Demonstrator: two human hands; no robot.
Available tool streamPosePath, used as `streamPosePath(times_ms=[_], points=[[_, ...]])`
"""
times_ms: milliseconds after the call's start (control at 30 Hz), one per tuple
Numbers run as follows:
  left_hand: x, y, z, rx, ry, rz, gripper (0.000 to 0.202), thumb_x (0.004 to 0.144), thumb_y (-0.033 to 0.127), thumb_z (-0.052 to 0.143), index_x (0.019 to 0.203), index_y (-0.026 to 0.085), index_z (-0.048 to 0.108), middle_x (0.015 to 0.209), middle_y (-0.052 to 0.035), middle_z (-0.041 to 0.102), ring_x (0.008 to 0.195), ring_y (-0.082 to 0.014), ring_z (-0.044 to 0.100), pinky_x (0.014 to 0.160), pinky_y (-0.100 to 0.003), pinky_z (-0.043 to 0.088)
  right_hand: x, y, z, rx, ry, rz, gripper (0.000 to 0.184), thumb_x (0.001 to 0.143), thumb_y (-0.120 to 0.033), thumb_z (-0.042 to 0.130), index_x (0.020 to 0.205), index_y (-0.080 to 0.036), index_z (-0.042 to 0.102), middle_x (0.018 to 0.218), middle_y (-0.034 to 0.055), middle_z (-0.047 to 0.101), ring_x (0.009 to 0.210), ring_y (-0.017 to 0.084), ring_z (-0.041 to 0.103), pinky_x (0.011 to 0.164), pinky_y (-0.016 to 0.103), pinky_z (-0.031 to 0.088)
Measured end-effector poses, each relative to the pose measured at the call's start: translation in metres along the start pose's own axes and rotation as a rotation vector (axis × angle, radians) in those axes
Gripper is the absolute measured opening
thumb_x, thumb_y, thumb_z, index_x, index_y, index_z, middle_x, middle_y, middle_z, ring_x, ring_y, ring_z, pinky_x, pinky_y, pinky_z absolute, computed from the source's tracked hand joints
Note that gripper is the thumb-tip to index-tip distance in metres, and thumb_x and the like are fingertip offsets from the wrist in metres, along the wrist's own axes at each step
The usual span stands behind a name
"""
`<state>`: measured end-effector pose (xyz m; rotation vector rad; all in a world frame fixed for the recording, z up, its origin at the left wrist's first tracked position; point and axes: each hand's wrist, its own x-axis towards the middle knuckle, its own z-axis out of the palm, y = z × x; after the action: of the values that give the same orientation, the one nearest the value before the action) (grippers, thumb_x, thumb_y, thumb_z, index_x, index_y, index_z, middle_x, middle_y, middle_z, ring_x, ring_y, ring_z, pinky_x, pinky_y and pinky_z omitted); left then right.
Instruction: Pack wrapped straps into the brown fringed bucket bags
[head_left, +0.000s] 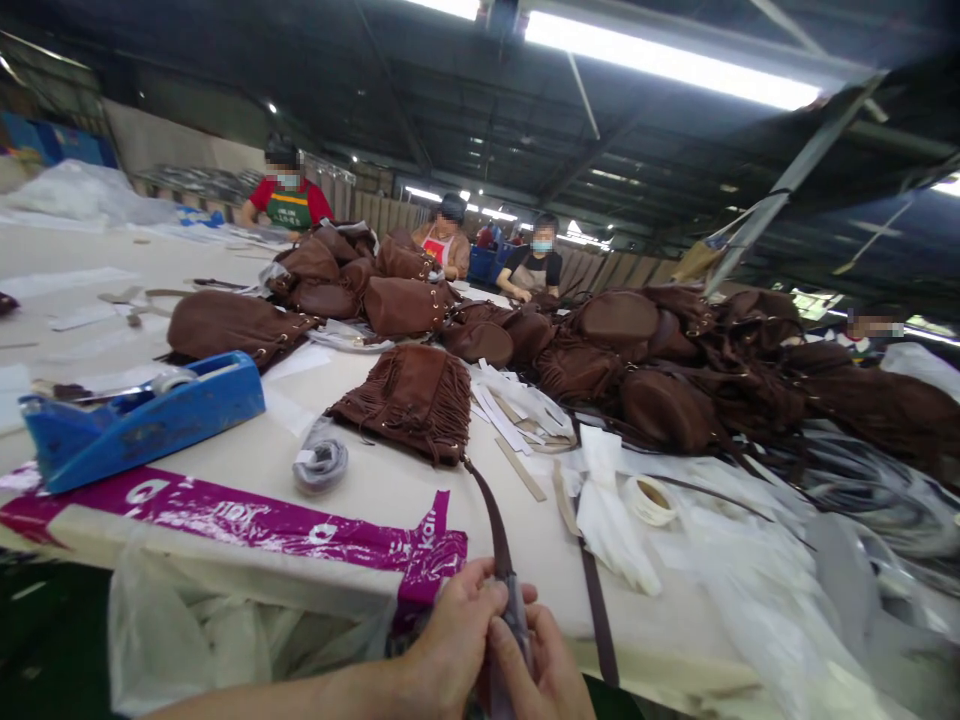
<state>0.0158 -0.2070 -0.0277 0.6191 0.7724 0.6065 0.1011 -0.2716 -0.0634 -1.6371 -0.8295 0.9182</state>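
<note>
A dark brown leather strap point(492, 515) runs from the fringed brown handbag point(409, 400) over the table's front edge toward me. My left hand point(459, 632) grips this strap from the left, thumb on top. Just below it, my right hand point(541, 662) is closed round the same strap, where greyish wrapping film point(514, 608) covers it. The strap's lower end is hidden by my hands. The bag lies on its side, its fringe spread to the right. A coil of grey film point(321, 457) rests left of the bag.
A blue tape dispenser point(150, 415) stands at left behind purple printed tape point(247, 520) along the edge. Several brown bags point(619, 320) are heaped across the back. White paper point(611, 515), a tape roll point(651, 500) and clear plastic lie right. Co-workers point(289, 200) sit beyond.
</note>
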Motion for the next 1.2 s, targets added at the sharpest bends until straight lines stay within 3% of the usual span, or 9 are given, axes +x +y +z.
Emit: streamPosePath(times_ms=[100,200,300,400,467,533,667,933,1200], points=[[0.005,-0.001,0.003,0.133,-0.080,-0.021,0.033,0.075,0.038,0.058,0.101,0.017,0.055,0.089,-0.0050,0.066,0.071,-0.0159,0.062,0.059,-0.023,0.045,0.007,-0.004,-0.014,-0.011,-0.061,0.024,0.052,0.074,-0.069,0.059,0.087,-0.019,0.057,0.055,-0.0017,0.061,0.044,0.016,0.056,0.045,0.025,0.042],[0.008,0.030,-0.003,0.596,-0.319,0.008,0.022,0.084,0.035,0.048,0.090,0.017,0.058,0.081,-0.0043,0.064,0.071,-0.0168,0.061,0.062,-0.025,0.045,0.014,-0.008,-0.034,-0.116,-0.133,-0.030,0.043,0.079,-0.063,0.056,0.081,-0.020,0.053,0.054,-0.0046,0.057,0.043,0.012,0.054,0.045,0.022,0.039],[0.020,0.079,-0.009,1.349,-0.366,0.452,0.019,0.088,0.024,0.046,0.087,0.016,0.063,0.088,-0.0076,0.066,0.087,-0.0227,0.062,0.080,-0.035,0.046,0.019,-0.013,-0.055,-0.217,-0.253,-0.020,0.034,0.085,-0.055,0.050,0.085,-0.021,0.049,0.061,-0.0045,0.059,0.045,0.011,0.056,0.045,0.021,0.038],[0.048,0.116,-0.007,1.768,-0.526,0.980,0.038,0.082,0.023,0.063,0.119,0.020,0.057,0.126,-0.0124,0.058,0.123,-0.0304,0.046,0.101,-0.043,0.035,0.022,-0.019,-0.070,-0.322,-0.279,-0.005,0.025,0.086,-0.047,0.049,0.085,-0.022,0.046,0.066,-0.0042,0.059,0.047,0.011,0.057,0.046,0.020,0.039],[0.071,0.124,-0.001,1.934,-0.796,1.060,0.050,0.079,0.028,0.070,0.126,0.022,0.054,0.124,-0.0109,0.060,0.122,-0.0288,0.048,0.098,-0.039,0.038,0.023,-0.021,-0.075,-0.380,-0.257,-0.009,0.021,0.086,-0.042,0.048,0.085,-0.022,0.045,0.067,-0.0041,0.058,0.051,0.012,0.059,0.048,0.020,0.040],[0.090,0.121,0.004,2.062,-0.956,0.993,0.029,0.082,0.032,0.068,0.109,0.023,0.065,0.099,-0.0067,0.069,0.100,-0.0234,0.061,0.082,-0.030,0.045,0.023,-0.022,-0.080,-0.445,-0.247,-0.005,0.017,0.087,-0.039,0.046,0.087,-0.023,0.045,0.066,-0.0040,0.057,0.054,0.014,0.061,0.050,0.021,0.041],[0.105,0.102,0.007,2.045,-0.897,1.037,0.016,0.086,0.034,0.065,0.075,0.021,0.067,0.077,-0.0012,0.069,0.074,-0.0165,0.064,0.056,-0.024,0.039,0.023,-0.025,-0.084,-0.661,-0.219,-0.063,0.016,0.089,-0.039,0.044,0.086,-0.023,0.046,0.064,-0.0018,0.059,0.062,0.017,0.064,0.058,0.023,0.043],[0.093,0.090,0.003,1.894,-0.776,1.085,0.020,0.086,0.035,0.063,0.071,0.021,0.065,0.063,0.0012,0.068,0.060,-0.0152,0.062,0.047,-0.025,0.028,0.029,-0.026,-0.086,-1.132,-0.159,-0.228,0.037,0.097,-0.043,0.032,0.096,-0.023,0.063,0.082,0.0082,0.074,0.073,0.022,0.070,0.060,0.024,0.045],[0.085,0.082,0.000,1.834,-0.877,0.986,0.018,0.087,0.034,0.060,0.076,0.021,0.066,0.068,-0.0013,0.069,0.063,-0.0172,0.064,0.050,-0.023,0.035,0.032,-0.045,-0.065,-0.940,-0.188,-0.227,0.050,0.098,-0.047,0.025,0.128,-0.026,0.059,0.093,0.0070,0.076,0.079,0.022,0.071,0.068,0.024,0.051]])
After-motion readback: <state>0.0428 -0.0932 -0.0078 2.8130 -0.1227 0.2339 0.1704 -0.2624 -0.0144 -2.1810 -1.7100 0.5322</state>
